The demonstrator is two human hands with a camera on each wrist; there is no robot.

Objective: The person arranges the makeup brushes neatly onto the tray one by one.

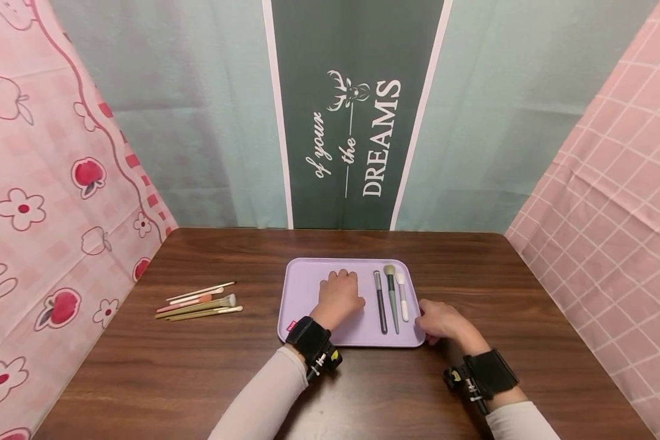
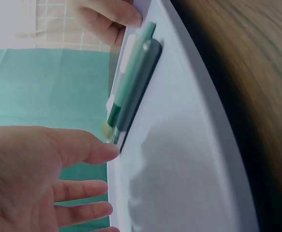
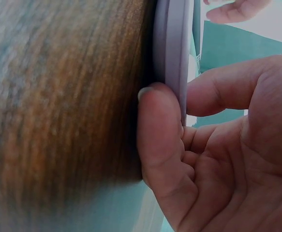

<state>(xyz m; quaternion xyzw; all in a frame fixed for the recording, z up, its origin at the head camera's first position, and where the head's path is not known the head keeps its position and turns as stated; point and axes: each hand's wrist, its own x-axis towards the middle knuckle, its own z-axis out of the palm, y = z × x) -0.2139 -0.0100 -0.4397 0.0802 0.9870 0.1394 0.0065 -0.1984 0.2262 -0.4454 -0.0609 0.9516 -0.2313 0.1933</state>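
A lilac rectangular tray point(image 1: 302, 287) lies on the table. Three makeup brushes rest side by side at its right end: a dark grey one point(image 1: 382, 308), a green one with a fluffy head point(image 1: 393, 299) and a white-handled one point(image 1: 403, 299). Over the tray's middle is my left hand point(image 1: 341, 297), holding nothing, its fingers spread loosely. In the left wrist view its thumb overlaps the far end of the dark brush. My right hand point(image 1: 442, 321) pinches the tray's right edge near the front corner, thumb over the rim and fingers curled under it, as the right wrist view shows.
Several more makeup brushes point(image 1: 200, 302) with gold, pink and pale handles lie in a loose bunch left of the tray. The brown wooden table point(image 1: 242, 250) ends at a green and grey curtain point(image 1: 214, 153) behind. Pink cloths point(image 1: 27, 244) hang on both sides.
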